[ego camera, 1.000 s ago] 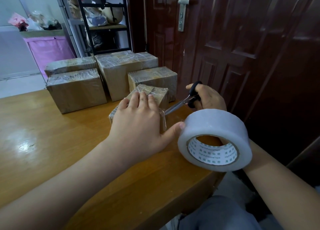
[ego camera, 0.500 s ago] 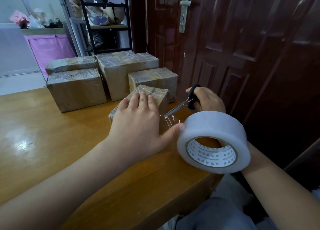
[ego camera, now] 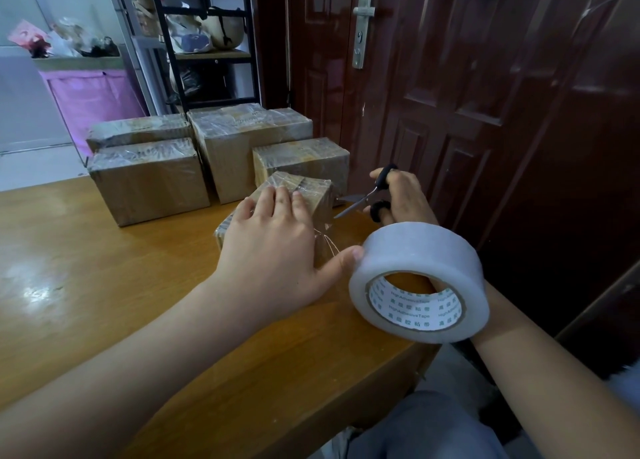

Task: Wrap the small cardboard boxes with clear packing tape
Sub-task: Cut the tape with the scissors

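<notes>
A small cardboard box wrapped in clear tape sits on the wooden table. My left hand presses flat on its top, thumb stretched right toward the tape roll. A roll of clear packing tape hangs round my right wrist like a bracelet. My right hand grips black-handled scissors, blades apart and pointing left at the box's right side. A wrinkled strip of clear tape runs from the box toward the roll.
Several taped cardboard boxes stand behind the small one at the table's far side. A dark red door is close on the right. A black shelf rack and a pink bin stand further back. The table's edge is near my lap.
The scissor blades have opened and shifted slightly right of the box. The tape strip between box and roll now looks crumpled. My left hand stays pressed on the box.
</notes>
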`<state>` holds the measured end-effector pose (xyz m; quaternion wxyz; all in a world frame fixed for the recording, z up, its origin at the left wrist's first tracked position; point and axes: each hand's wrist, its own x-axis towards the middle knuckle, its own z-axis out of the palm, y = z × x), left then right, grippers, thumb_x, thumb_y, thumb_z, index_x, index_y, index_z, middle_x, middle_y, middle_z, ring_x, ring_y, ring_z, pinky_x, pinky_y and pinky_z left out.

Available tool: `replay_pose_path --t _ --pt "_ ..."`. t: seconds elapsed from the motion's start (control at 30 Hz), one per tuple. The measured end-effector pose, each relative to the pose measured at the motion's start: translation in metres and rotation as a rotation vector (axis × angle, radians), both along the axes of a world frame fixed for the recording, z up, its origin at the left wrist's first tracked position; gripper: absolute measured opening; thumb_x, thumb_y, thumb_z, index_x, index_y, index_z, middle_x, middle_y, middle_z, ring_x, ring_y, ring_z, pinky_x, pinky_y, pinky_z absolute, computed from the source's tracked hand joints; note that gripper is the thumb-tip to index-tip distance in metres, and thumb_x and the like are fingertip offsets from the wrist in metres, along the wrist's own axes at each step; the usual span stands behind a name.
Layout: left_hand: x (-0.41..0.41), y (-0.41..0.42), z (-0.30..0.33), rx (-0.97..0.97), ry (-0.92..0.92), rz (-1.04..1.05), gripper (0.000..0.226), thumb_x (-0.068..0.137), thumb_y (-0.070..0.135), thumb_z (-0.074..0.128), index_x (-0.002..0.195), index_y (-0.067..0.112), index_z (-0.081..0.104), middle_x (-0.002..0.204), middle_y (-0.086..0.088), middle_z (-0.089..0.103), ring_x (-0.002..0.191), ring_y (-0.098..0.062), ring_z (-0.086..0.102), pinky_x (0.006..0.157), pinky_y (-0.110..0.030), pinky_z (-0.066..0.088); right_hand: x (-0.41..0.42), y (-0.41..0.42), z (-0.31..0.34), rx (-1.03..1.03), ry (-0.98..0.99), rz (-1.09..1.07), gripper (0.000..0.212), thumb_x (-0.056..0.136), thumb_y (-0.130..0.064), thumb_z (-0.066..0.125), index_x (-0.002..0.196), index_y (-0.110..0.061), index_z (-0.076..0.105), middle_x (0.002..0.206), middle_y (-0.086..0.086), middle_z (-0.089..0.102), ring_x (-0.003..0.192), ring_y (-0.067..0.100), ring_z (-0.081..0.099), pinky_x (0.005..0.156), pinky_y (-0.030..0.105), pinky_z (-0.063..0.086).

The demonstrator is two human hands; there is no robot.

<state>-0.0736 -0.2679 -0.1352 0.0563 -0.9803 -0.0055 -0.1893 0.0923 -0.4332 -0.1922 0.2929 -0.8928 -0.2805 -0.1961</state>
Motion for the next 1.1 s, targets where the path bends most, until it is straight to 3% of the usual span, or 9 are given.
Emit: replay_pose_path --t 0.13,0.27,0.43,0.5,0.57,0.67,0.8,0.93,1.1 --pt "-0.001 0.0 0.001 -0.001 0.013 -0.003 0.117 0.079 0.082 -0.003 0.138 -0.008 0.045 0.14 -0.028 0.049 0.135 -0.04 0.042 0.11 -0.051 0.036 -0.007 -0.007 0.002 0.149 -0.01 0.001 0.038 0.086 -0.008 0.059 0.122 -0.015 0.048 0.125 0.012 0.047 0.108 0.031 0.058 0.09 0.049 0.049" --pt "0.0 0.001 -0.001 -0.004 -0.002 -0.012 0.113 0.083 0.081 0.003 0.133 -0.009 0.051 0.134 -0.029 0.054 0.13 -0.042 0.048 0.104 -0.052 0.041 -0.009 -0.014 0.019 0.208 0.072 -0.075 0.024 0.092 -0.014 0.059 0.114 -0.013 0.051 0.115 0.006 0.064 0.104 0.021 0.063 0.083 0.038 0.051" --pt "0.001 0.001 -0.001 0.003 0.007 -0.014 0.116 0.08 0.082 0.0 0.137 -0.007 0.046 0.139 -0.028 0.05 0.134 -0.04 0.043 0.108 -0.051 0.037 0.005 -0.014 0.076 0.169 0.188 0.026 0.018 0.094 -0.01 0.059 0.11 -0.01 0.05 0.104 0.002 0.067 0.103 0.024 0.067 0.093 0.044 0.051" --pt "0.0 0.0 0.001 -0.004 0.007 -0.01 0.117 0.078 0.082 -0.003 0.14 -0.007 0.042 0.142 -0.028 0.046 0.137 -0.04 0.04 0.111 -0.051 0.035 0.013 -0.007 0.102 0.036 0.197 0.042 0.018 0.093 -0.015 0.06 0.108 -0.011 0.05 0.107 0.008 0.067 0.097 0.021 0.067 0.09 0.04 0.052" --pt "-0.002 -0.001 0.003 -0.005 0.011 -0.005 0.119 0.076 0.082 -0.006 0.143 -0.006 0.039 0.145 -0.027 0.043 0.139 -0.039 0.036 0.112 -0.05 0.032 0.018 0.008 0.124 -0.119 0.166 0.058 0.013 0.094 -0.016 0.06 0.103 -0.013 0.05 0.098 0.001 0.066 0.082 0.004 0.063 0.075 0.024 0.051" --pt "-0.002 -0.001 0.003 -0.002 0.048 0.001 0.122 0.071 0.08 -0.014 0.148 -0.003 0.028 0.152 -0.024 0.033 0.145 -0.037 0.026 0.116 -0.048 0.025 0.023 0.038 0.148 -0.185 0.114 0.099 0.014 0.094 -0.013 0.059 0.101 -0.016 0.047 0.096 0.005 0.066 0.075 0.016 0.066 0.066 0.027 0.05" --pt "-0.003 0.0 0.004 -0.003 0.043 -0.007 0.121 0.073 0.08 -0.012 0.146 -0.005 0.032 0.149 -0.026 0.037 0.142 -0.039 0.03 0.114 -0.049 0.029 0.038 0.074 0.156 -0.339 0.116 0.176 0.02 0.089 -0.004 0.064 0.103 -0.013 0.054 0.107 0.013 0.061 0.085 0.027 0.068 0.074 0.039 0.057" --pt "-0.001 0.003 -0.002 -0.02 0.008 -0.022 0.116 0.079 0.079 -0.003 0.138 -0.009 0.043 0.14 -0.03 0.048 0.134 -0.043 0.041 0.107 -0.053 0.037 0.051 0.094 0.149 -0.674 0.044 0.156 0.026 0.084 -0.009 0.071 0.11 -0.013 0.069 0.112 0.007 0.066 0.103 0.026 0.062 0.081 0.034 0.052" --pt "0.001 0.003 -0.007 -0.019 -0.003 -0.029 0.113 0.082 0.078 0.002 0.135 -0.01 0.047 0.136 -0.031 0.051 0.131 -0.044 0.045 0.104 -0.053 0.04 0.045 0.096 0.151 -0.808 -0.153 0.032 0.029 0.091 -0.013 0.063 0.118 -0.022 0.069 0.116 0.008 0.065 0.106 0.033 0.06 0.073 0.032 0.039"
